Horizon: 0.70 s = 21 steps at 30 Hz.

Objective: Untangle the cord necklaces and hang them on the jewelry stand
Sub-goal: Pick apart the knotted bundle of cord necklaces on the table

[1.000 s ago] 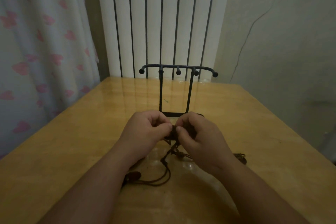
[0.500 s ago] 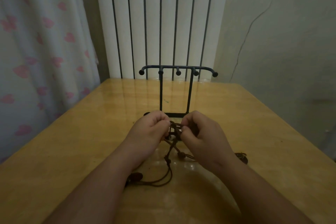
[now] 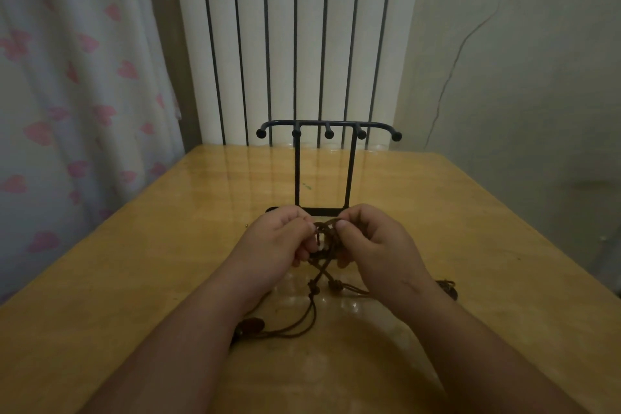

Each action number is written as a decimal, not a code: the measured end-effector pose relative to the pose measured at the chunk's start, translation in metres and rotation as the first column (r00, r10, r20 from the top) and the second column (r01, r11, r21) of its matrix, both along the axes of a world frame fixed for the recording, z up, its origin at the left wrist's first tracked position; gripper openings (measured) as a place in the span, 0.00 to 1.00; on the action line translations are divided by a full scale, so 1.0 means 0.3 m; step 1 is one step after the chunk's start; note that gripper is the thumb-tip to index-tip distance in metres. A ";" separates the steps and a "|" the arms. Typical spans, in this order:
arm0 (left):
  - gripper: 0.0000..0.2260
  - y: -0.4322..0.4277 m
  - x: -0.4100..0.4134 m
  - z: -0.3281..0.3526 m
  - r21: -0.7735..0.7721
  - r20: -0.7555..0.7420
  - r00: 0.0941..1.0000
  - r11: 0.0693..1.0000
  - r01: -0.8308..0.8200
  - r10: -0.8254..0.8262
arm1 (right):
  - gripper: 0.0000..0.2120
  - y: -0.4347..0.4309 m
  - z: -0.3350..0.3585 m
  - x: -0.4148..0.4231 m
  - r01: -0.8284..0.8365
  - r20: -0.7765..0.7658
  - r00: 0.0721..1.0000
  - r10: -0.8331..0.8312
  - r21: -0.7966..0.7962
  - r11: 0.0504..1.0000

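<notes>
- Bench: glossy yellow-brown wood top that fills the lower frame and carries everything below.
- Curtain: on the left, pale with pink heart shapes, hanging past the bench edge.
- White ribbed panel: behind the far bench edge, with dark vertical lines. A plain wall is to its right.
- Jewelry stand: black metal, upright at mid-bench, with two posts, a flat base and a top bar with five ball-tipped pegs.
- Left hand: just in front of the stand base, fingers curled, thumb and fingertips pinching the cord tangle from the left.
- Right hand: mirrors it, pinching the same tangle from the right. The hands are close together with the knot between them.
- Cord necklaces: dark brown, bunched between the two hands and held just above the bench. Strands cross below the hands and trail onto the bench towards the person.
- Left pendant: reddish-brown, lying on the bench beside the left forearm.
- Right pendant: dark, on the bench just past the right wrist, partly hidden.
</notes>
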<state>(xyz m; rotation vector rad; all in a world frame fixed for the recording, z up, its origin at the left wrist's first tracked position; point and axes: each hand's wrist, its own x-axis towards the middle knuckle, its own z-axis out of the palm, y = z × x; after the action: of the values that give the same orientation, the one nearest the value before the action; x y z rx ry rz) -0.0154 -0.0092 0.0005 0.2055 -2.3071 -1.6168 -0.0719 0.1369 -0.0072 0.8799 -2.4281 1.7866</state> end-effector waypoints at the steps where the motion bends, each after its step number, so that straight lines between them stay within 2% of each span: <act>1: 0.10 -0.003 0.001 0.000 0.008 0.000 1.000 1.000 0.003 -0.003 | 0.06 -0.001 -0.001 0.000 -0.008 0.016 1.000 0.008 -0.011 1.000; 5: 0.09 -0.015 0.002 0.000 0.107 -0.022 1.000 0.994 0.023 -0.021 | 0.06 0.000 -0.005 -0.004 -0.002 0.031 1.000 0.003 -0.025 1.000; 10: 0.04 -0.014 0.011 -0.009 -0.046 -0.068 0.998 0.999 -0.004 0.001 | 0.06 -0.001 -0.002 0.001 -0.021 0.042 0.999 0.023 -0.044 0.999; 17: 0.08 -0.006 -0.002 -0.010 0.148 -0.032 0.998 0.988 -0.044 0.049 | 0.05 -0.013 0.002 0.011 0.048 0.005 0.999 -0.048 -0.033 0.998; 21: 0.07 -0.014 -0.003 -0.009 0.058 -0.032 0.996 0.995 -0.076 0.078 | 0.03 -0.012 -0.003 0.007 0.039 0.017 0.999 -0.039 0.008 0.999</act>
<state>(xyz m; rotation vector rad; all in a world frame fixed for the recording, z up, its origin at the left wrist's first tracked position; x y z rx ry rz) -0.0163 -0.0133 -0.0023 0.2737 -2.2016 -1.6364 -0.0699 0.1332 -0.0080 0.8147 -2.4466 1.7809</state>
